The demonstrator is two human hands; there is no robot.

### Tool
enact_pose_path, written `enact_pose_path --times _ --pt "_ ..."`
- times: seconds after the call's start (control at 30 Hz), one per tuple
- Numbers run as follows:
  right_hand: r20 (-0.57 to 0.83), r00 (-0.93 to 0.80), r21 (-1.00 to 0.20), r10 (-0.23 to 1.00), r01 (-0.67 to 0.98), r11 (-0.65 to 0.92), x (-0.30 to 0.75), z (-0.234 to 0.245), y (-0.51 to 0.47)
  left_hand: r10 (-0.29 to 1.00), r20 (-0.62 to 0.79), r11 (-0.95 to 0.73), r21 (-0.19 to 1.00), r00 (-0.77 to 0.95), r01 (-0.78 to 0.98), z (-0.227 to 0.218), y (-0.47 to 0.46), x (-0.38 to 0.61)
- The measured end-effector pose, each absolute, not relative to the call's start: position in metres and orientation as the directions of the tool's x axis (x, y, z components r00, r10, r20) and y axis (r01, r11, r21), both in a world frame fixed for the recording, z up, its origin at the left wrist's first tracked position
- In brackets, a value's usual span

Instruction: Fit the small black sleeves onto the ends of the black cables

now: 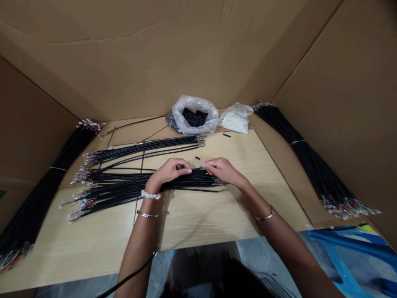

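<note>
My left hand (169,171) and my right hand (221,170) sit close together on a loose bundle of black crimped-end wires (149,184), their fingers curled over it and pinching it. The wires lie across a pale wood-grain board (198,219), with metal terminals at their left ends. A second bundle of black wires (142,148) lies just beyond my hands. A small black connector housing (197,157) rests on the board just past my fingertips. What my fingers pinch is partly hidden by them.
A clear plastic bag of small black parts (194,116) and a bag of white parts (235,120) stand at the back. Tied black wire bundles (310,165) (46,194) lie along both sides. Cardboard walls (124,54) surround the board. Blue plastic (347,252) shows at lower right.
</note>
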State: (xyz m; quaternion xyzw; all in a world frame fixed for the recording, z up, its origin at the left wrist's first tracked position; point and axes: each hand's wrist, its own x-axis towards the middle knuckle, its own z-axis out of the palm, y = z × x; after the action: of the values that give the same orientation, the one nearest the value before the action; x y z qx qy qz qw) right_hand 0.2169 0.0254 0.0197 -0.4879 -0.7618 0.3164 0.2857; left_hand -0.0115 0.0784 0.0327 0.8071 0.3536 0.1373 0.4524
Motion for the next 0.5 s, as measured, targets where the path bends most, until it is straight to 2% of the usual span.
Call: enact_pose_path --times 0.07,0.17,0.27,0.33,0.4,0.43,0.5 --pt "0.091 -0.342 -0.823 0.935 0.503 0.264 0.221 0.018 0.028 0.676 -0.123 -0.363 0.802 0.727 0.474 0.033 0.078 -0.012" --pt "0.089 -0.187 -0.838 0.978 0.517 0.175 0.223 0.013 0.039 0.751 -0.049 -0.416 0.739 0.659 0.530 0.031 0.078 -0.011" --pt "0.049 -0.140 -0.658 0.989 0.740 0.137 0.215 0.009 0.059 0.849 0.051 -0.419 0.670 0.526 0.613 0.025 0.084 -0.007" --pt "0.011 -0.223 -0.485 0.975 0.851 0.201 0.205 0.009 0.074 0.879 0.098 -0.417 0.630 0.466 0.655 0.020 0.091 -0.002" --pt "-0.032 -0.336 -0.345 0.941 0.888 0.305 0.194 0.011 0.087 0.892 0.126 -0.419 0.593 0.435 0.688 0.015 0.100 0.007" --pt "-0.052 -0.369 -0.302 0.928 0.891 0.338 0.190 0.011 0.092 0.897 0.134 -0.417 0.571 0.421 0.707 0.013 0.105 0.012" --pt "-0.085 -0.383 -0.288 0.920 0.893 0.346 0.188 0.011 0.098 0.895 0.128 -0.427 0.519 0.427 0.741 0.010 0.113 0.026"
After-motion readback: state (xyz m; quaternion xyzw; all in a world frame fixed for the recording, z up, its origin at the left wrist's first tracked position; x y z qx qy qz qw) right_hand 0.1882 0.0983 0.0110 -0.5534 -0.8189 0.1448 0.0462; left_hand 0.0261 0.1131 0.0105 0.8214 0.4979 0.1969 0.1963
